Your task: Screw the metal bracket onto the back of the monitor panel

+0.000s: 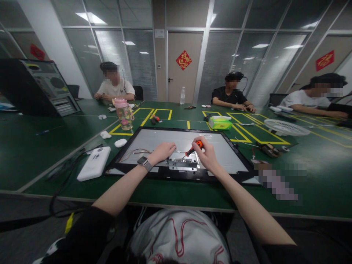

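A flat display panel [220, 156] with a grey back and black frame lies in front of me on the table. A silver metal bracket [183, 165] sits near its lower middle. My right hand [206, 154] is closed round an orange and black screwdriver [189, 151], whose shaft slants down to the bracket. At the bracket's left end, my left hand [162, 152] has its fingers bent together against it; the thumb is mostly hidden. Thin wires [134, 152] lie on the panel to the left of that hand.
A white power bank [95, 163], a white oval case [120, 143] and a pink-lidded bottle [123, 115] stand to the left. Beyond the panel are a green tissue pack [220, 123] and a white round grille [286, 127]. A computer case [41, 88] is far left. Several people sit opposite.
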Demonstrator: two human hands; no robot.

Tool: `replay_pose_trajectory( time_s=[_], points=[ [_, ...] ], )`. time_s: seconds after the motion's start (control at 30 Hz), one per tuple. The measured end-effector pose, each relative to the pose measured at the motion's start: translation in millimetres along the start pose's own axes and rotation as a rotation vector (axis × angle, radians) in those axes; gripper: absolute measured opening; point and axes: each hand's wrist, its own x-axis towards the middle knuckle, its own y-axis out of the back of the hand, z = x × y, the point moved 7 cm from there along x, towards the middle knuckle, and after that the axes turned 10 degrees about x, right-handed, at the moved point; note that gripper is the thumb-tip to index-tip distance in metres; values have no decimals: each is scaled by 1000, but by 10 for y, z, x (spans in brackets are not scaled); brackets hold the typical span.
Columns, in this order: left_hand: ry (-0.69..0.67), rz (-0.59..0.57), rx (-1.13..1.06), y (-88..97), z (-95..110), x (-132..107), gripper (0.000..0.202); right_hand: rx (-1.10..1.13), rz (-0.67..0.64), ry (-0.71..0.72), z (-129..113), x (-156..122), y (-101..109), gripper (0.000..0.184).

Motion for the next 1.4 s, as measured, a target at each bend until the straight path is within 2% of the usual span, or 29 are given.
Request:
replay_pose_trajectory(
  time_s=[0.23,0.4,0.6,0.77,1.07,1.27,1.4],
  points=[
    [7,0,4,-9,-13,2,40,21,9,25,48,1,11,7],
    [10,-5,4,-5,-7,7,40,60,2,51,54,-5,12,12],
    [16,-9,4,-2,-3,7,40,-22,29,23,42,6,12,8],
    [16,-11,3,1,-6,4,40,-63,31,-8,36,20,17,16],
    [25,-17,-6,6,3,5,40,11,-40,47,64,-21,17,16],
    [28,-18,-14,-2,-16,5,40,-11,-6,38,41,0,24,11],
    [20,-16,-13,-6,-13,8,40,-35,13,21,15,12,22,15]
  ],
)
